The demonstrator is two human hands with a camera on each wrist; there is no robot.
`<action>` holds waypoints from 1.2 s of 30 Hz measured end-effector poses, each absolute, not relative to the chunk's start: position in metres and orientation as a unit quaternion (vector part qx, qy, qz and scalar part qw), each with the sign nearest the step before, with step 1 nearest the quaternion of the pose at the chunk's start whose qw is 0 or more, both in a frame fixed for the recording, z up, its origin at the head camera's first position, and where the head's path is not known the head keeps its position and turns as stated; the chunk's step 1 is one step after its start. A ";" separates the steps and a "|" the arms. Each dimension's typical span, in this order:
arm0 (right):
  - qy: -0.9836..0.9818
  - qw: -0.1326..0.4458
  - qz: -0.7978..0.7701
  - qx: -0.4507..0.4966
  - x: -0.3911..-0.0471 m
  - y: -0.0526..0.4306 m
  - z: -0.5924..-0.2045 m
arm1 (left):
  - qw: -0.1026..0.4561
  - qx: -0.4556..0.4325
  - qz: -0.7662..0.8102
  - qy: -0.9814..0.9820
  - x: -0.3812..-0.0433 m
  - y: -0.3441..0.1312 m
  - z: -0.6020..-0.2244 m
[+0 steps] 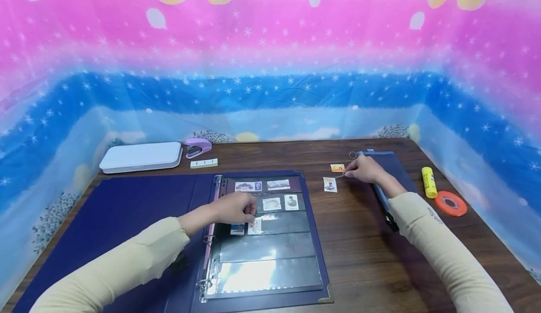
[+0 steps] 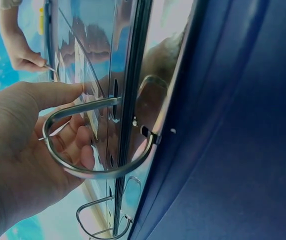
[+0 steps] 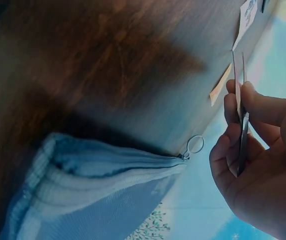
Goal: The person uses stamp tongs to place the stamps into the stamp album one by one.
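An open stamp album (image 1: 270,247) lies with its black pocket page facing up. My left hand (image 1: 236,207) is over the page's third row, fingertips at the upper edge of a pale stamp (image 1: 255,227); a blue stamp (image 1: 237,229) sits beside it. In the left wrist view the left hand (image 2: 38,135) reaches behind a metal ring (image 2: 93,172), its fingers bent; whether they pinch anything is hidden. My right hand (image 1: 365,170) pinches metal tweezers (image 3: 242,120), whose tips are at the edge of a loose white stamp (image 1: 330,185). An orange-yellow stamp (image 1: 337,168) lies just behind it.
Several stamps fill the page's upper rows. Under the right arm lies a dark blue zip pouch (image 1: 390,163). A glue stick (image 1: 428,182) and an orange tape roll (image 1: 451,203) are at the right; a white case (image 1: 141,157), a purple stapler (image 1: 197,148) and a pale strip (image 1: 204,163) are behind the album.
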State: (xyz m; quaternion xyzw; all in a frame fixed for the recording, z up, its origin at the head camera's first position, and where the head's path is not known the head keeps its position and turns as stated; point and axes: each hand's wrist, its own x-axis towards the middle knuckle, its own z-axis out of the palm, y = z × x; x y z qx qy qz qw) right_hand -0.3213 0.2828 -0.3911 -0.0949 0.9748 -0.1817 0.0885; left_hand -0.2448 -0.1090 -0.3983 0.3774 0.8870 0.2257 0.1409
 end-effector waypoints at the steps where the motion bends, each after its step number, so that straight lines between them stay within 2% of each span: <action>1: 0.974 0.090 -0.185 -0.099 -0.322 0.282 -0.391 | 0.141 0.378 0.226 0.887 -0.245 -0.109 -0.399; 11: 0.968 0.110 -0.193 -0.116 -0.322 0.278 -0.391 | 0.145 0.377 0.234 0.884 -0.246 -0.110 -0.399; 27: 0.942 0.199 -0.241 -0.125 -0.317 0.280 -0.386 | 0.156 0.371 0.242 0.883 -0.247 -0.110 -0.400; 32: 0.938 0.198 -0.253 -0.132 -0.316 0.281 -0.387 | 0.157 0.374 0.247 0.880 -0.246 -0.110 -0.399; 36: 0.939 0.173 -0.262 -0.141 -0.316 0.281 -0.382 | 0.159 0.378 0.261 0.874 -0.247 -0.111 -0.399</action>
